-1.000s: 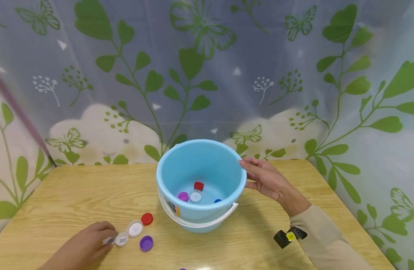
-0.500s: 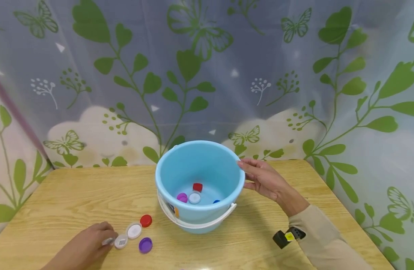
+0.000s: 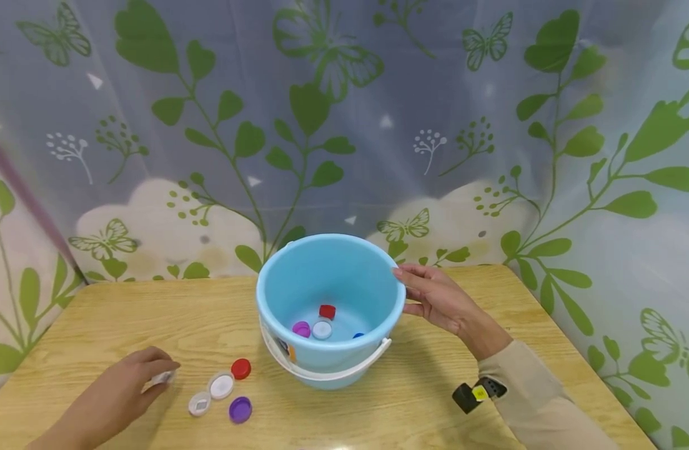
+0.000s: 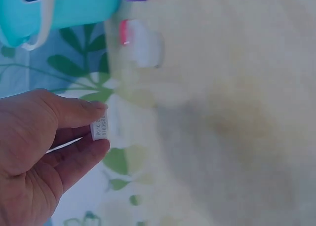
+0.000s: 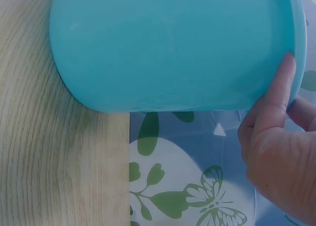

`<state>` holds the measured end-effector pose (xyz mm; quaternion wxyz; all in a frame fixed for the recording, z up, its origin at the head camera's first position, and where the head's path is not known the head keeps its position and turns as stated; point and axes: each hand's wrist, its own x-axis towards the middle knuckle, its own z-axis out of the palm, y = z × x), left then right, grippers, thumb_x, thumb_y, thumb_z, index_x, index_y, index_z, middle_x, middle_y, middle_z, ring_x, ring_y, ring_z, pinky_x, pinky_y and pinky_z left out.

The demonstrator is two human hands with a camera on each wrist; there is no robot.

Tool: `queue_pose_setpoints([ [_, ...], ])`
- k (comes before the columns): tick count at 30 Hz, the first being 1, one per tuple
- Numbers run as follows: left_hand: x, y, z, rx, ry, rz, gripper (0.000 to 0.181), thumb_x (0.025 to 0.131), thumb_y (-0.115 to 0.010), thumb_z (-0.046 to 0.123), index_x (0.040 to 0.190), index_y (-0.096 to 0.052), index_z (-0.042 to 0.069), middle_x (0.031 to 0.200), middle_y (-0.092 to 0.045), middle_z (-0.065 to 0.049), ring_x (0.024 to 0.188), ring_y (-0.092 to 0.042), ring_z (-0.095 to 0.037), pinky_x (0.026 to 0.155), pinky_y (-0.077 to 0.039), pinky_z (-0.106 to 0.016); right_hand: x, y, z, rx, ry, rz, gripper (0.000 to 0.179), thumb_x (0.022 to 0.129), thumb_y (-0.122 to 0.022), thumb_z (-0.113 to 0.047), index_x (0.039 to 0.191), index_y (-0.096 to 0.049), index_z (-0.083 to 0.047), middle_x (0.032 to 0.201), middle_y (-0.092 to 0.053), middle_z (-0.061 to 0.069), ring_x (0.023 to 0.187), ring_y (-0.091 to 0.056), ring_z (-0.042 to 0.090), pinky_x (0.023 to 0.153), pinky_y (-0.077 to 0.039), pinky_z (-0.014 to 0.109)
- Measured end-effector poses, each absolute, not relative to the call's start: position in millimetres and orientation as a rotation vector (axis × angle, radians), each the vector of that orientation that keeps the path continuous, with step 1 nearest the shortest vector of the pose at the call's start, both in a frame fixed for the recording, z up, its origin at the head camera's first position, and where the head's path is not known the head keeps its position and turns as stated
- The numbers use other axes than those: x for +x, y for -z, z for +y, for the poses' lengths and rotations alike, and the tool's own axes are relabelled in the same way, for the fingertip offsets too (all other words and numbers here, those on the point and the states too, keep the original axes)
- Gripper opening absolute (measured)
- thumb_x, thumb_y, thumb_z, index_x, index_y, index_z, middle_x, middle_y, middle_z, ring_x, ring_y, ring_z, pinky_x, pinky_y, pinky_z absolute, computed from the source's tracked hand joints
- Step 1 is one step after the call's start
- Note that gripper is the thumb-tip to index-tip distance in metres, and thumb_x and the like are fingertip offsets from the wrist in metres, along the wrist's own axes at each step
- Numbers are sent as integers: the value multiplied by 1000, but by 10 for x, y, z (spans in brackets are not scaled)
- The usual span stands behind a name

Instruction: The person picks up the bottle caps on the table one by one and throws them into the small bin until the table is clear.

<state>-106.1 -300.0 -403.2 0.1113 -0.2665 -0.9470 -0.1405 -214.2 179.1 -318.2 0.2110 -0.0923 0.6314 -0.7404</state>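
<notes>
Four caps [image 3: 322, 330] min. in bucket [image 3: 333, 269], four others [image 3: 240, 410] remain on bench [image 3: 299, 419] twd left edge, so approx. half done; L grip [image 3: 110, 390] pinches white cap [image 4: 100, 126], R grip [image 3: 436, 299] holds bucket.

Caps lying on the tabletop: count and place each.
4, left of the bucket: red cap at back, large white cap next, small white cap nearest the left hand, purple cap in front of the red. That hand may hide more.
</notes>
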Motion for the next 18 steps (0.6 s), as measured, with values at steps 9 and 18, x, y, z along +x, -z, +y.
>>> queue_pose_setpoints([
  [9, -1292, 3544, -2757, -824, 374, -2485, 39, 64, -82, -5, 101, -71, 4, 96, -62, -1, 79, -61, -17, 62, -53, -31, -2127, 3175, 1782, -251, 2052, 1758, 48, 96, -58, -23, 130, -44, 8, 112, -58, 14, 99, -64, 23, 79, -55, 35],
  [18, -1529, 3030, -2197, -826, 501, -2276, 40, 71, -78, -5, 110, -68, -1, 106, -62, -10, 91, -61, -24, 66, -53, -37, -2132, 3177, 1770, -251, 2066, 1737, 48, 96, -58, -24, 131, -45, 6, 111, -57, 12, 98, -64, 22, 79, -55, 33],
])
